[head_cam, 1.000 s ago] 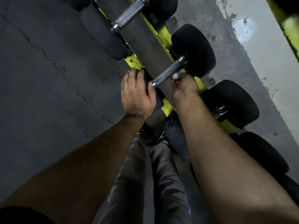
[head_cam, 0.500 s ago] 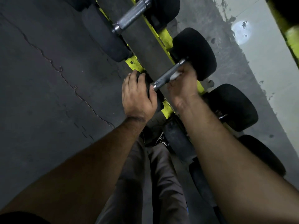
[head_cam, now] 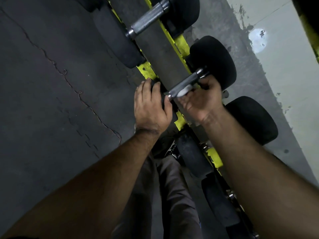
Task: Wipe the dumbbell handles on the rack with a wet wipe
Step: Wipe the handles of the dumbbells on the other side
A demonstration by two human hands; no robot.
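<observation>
- Head view: your right hand (head_cam: pixel 201 97) is under the knurled metal handle (head_cam: pixel 185 83) of the middle dumbbell and curls up around it. The fingers are close together and they press a white wet wipe (head_cam: pixel 184 90) against the near side of the handle. The hand is a little blurred, so the position of the thumb I cannot tell.
- The wet wipe shows only as a small white bunch between the fingers and the metal bar, close to the left end of the handle.
- Your left hand (head_cam: pixel 151 107) lies on the left black head (head_cam: pixel 164 102) of the same dumbbell. Its fingers are together and bent over the top of that head, and the thumb reaches to the left end of the handle.
- The right black head (head_cam: pixel 215 59) of this dumbbell is just beyond your right hand, on the far right side.
- The dumbbell sits across the yellow rack (head_cam: pixel 180 44), which runs from the far middle of the picture to the near right.
- A second dumbbell with a bare handle (head_cam: pixel 148 18) rests farther along the rack, and more black heads (head_cam: pixel 252 119) stand on the nearer side, partly behind your right forearm.
- The dark floor (head_cam: pixel 51 100) with a thin crack is on the left. Below the hands you see your grey trousers (head_cam: pixel 172 195).
</observation>
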